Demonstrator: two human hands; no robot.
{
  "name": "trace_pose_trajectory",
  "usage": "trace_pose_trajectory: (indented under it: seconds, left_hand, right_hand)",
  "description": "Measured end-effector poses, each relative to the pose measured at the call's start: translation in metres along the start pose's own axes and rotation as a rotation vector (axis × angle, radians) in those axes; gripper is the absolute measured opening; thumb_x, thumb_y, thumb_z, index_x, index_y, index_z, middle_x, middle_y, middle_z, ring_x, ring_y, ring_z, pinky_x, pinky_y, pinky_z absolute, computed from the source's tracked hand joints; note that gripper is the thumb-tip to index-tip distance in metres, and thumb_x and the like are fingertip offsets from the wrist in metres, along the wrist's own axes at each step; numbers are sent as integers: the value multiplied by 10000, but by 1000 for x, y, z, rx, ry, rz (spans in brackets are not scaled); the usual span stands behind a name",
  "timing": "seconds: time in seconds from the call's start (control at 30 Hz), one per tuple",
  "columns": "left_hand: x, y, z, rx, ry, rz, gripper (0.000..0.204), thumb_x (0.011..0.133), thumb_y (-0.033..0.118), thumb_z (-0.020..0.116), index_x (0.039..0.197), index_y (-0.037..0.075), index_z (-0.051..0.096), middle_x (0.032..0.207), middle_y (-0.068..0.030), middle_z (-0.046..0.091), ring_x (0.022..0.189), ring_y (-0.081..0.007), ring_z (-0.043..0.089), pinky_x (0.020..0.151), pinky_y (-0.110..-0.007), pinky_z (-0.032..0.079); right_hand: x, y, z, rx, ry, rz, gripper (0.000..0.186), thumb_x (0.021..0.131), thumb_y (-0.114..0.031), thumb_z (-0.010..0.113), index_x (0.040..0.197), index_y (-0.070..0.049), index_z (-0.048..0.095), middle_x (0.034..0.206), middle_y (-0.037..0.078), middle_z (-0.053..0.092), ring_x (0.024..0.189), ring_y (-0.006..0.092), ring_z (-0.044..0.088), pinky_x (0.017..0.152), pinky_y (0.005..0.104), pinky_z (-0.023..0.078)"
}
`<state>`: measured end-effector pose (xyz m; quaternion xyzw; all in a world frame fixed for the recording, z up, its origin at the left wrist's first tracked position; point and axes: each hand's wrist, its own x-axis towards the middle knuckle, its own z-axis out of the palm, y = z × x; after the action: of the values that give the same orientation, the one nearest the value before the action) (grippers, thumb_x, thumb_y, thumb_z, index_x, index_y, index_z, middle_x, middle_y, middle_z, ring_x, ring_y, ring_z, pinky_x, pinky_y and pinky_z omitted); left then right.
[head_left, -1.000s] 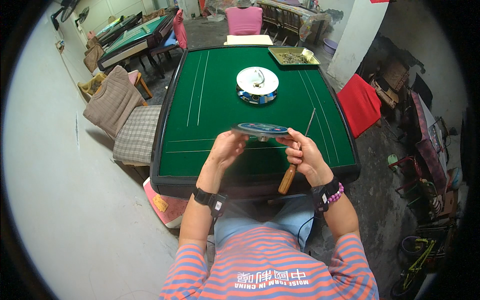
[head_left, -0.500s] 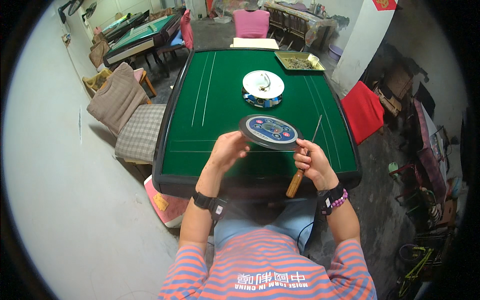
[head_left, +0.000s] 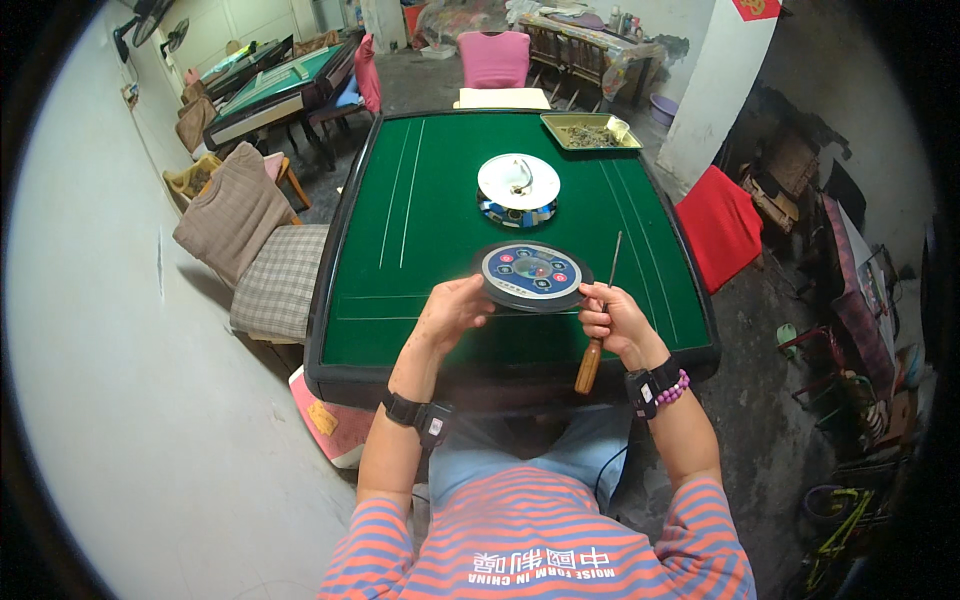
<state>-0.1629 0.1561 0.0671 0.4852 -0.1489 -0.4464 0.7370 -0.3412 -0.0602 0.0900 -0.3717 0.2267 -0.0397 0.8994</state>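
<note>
A round control panel, dark-rimmed with a blue button face, is held up over the near part of the green mahjong table. My left hand has its fingers closed at the panel's left edge. The right edge is pinched between the thumb and fingers of my right hand. That same hand also keeps a screwdriver, its wooden handle pointing down toward me and its thin shaft pointing away. Beyond the panel, a white round plate-like part sits on a blue, black and white base in the table's middle.
A yellowish tray of small loose pieces lies at the table's far right corner. Around the table stand a checked chair, a red chair and a pink chair. Another mahjong table is at the far left.
The control panel has tilted, so its button face turns more toward me. Both hands stay at its edges, and the screwdriver remains in my right hand, its shaft now more upright.
</note>
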Motion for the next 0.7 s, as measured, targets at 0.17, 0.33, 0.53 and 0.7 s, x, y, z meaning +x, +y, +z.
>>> trace_pose_trajectory:
  seconds: [0.17, 0.33, 0.53, 0.7]
  left_hand:
    - [4, -2, 0, 20, 55, -17, 230, 950, 269, 574, 942, 48, 637, 807, -13, 654, 697, -104, 612, 530, -216, 455]
    - [24, -10, -25, 118, 136, -17, 175, 938, 222, 590, 925, 55, 638, 809, -4, 655, 667, -93, 614, 504, -200, 460]
    - [28, -14, -26, 253, 169, -18, 165, 934, 215, 592, 903, 58, 633, 804, 3, 649, 668, -85, 628, 505, -183, 468]
    - [31, -21, -30, 270, 186, -27, 169, 932, 216, 596, 917, 54, 639, 815, 8, 648, 669, -81, 630, 505, -178, 473]
  right_hand:
    - [-3, 1, 7, -103, 42, -34, 280, 913, -150, 612, 687, -124, 448, 540, -74, 359, 400, 16, 288, 351, 180, 190]
    - [-1, 11, 14, -261, 106, -61, 146, 882, -111, 659, 816, -97, 530, 619, -83, 416, 425, 1, 296, 364, 170, 205]
    - [8, 17, -2, -273, 114, -47, 138, 881, -102, 660, 818, -91, 538, 624, -82, 427, 426, 2, 310, 364, 173, 227]
    - [14, 17, -6, -298, 144, -40, 150, 882, -99, 658, 803, -96, 530, 595, -87, 407, 417, 6, 302, 363, 178, 223]
